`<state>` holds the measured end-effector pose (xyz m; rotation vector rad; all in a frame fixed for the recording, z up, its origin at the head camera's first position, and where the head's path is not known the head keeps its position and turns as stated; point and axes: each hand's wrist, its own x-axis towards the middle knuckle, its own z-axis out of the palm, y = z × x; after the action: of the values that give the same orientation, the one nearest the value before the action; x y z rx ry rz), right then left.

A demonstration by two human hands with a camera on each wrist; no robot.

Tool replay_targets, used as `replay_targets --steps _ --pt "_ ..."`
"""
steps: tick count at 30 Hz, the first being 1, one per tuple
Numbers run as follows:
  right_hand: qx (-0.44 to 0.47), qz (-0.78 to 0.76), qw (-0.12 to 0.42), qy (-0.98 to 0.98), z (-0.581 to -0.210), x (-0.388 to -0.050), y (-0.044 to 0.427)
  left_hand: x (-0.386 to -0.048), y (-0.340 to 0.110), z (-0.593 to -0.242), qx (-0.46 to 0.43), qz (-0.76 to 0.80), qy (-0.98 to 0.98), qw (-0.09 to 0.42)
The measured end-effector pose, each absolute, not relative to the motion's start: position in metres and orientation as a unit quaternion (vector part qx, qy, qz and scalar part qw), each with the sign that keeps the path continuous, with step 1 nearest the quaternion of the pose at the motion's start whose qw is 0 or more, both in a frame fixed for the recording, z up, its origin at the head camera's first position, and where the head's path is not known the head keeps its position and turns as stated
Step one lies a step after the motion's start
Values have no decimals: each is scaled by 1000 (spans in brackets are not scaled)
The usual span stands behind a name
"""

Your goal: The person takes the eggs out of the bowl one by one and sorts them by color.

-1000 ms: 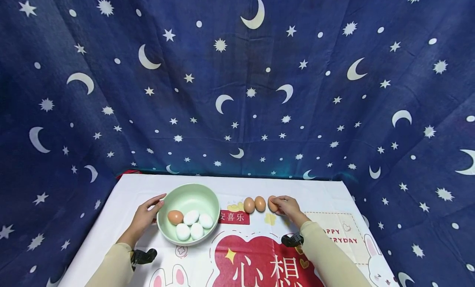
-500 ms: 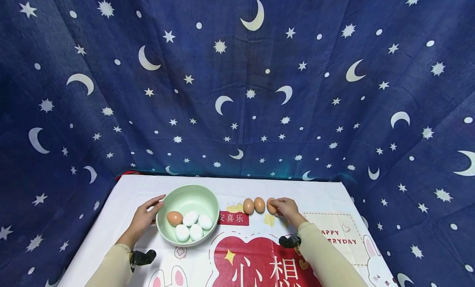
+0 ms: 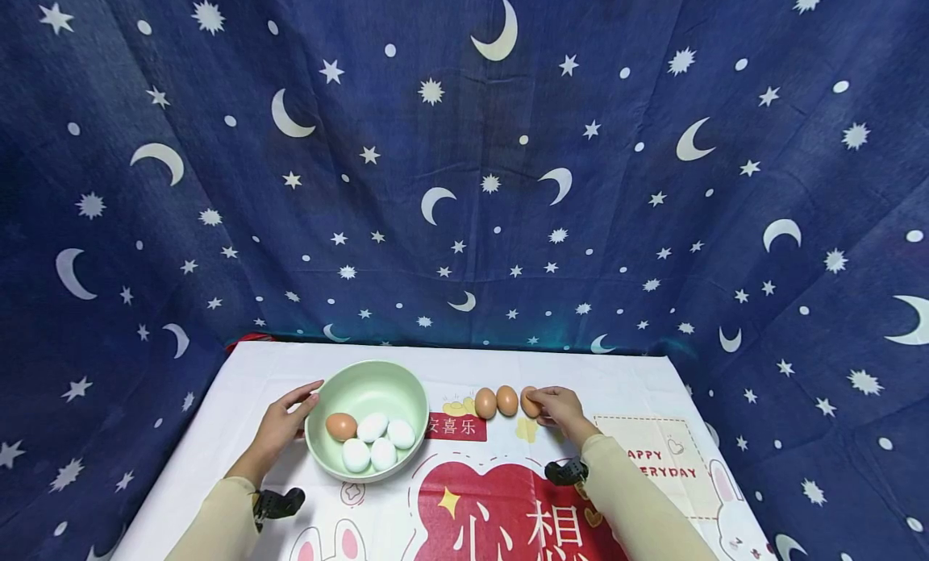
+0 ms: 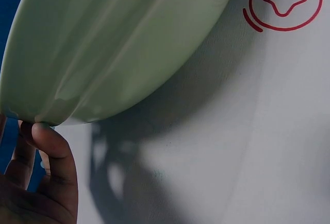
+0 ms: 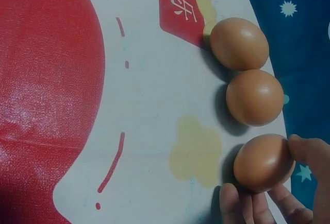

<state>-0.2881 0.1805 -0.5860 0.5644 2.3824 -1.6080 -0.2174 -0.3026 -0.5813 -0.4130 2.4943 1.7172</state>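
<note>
A pale green bowl (image 3: 373,377) stands on the left part of the table. It holds one brown egg (image 3: 341,426) and several white eggs (image 3: 383,454). My left hand (image 3: 279,425) rests against the bowl's left side, its fingertips touching the outer wall near the rim; in the left wrist view the bent thumb (image 4: 54,149) meets the bowl's outside. To the right, two brown eggs lie side by side, the left one (image 3: 485,403) and the middle one (image 3: 507,401). Just right of them my right hand (image 3: 562,408) pinches a third brown egg (image 5: 264,163) between thumb and fingers, at table level.
A white printed cloth (image 3: 450,367) with red patches and rabbit drawings covers the table. A dark blue curtain (image 3: 464,222) with moons and stars hangs behind and at both sides. Black straps with devices sit on both wrists.
The brown egg in my right hand has shifted very slightly left, towards the other two brown eggs. My left hand and the bowl keep their places.
</note>
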Motion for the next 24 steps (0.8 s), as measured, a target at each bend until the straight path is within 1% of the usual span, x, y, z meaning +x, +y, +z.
replay_targets --steps 8,11,13,15,19,21,24 --pt "190 -554 112 803 -583 -286 182 -217 -303 -582 -138 559 816 44" --pt "205 -522 98 822 -578 -287 182 -218 -303 -582 -133 564 814 43" --pt "214 -481 71 847 -573 -289 180 -218 -303 -581 -134 565 813 44" --pt "222 -441 30 869 -567 -293 175 -219 -303 -582 -134 565 813 44" --pt "197 -427 -45 881 -551 -303 151 -220 -304 -582 -138 567 811 40" --pt "178 -451 -67 872 -543 -306 133 -220 -304 -584 -136 567 811 39" --pt "148 -487 -78 857 -531 -307 101 -219 -303 -585 -137 564 813 38"
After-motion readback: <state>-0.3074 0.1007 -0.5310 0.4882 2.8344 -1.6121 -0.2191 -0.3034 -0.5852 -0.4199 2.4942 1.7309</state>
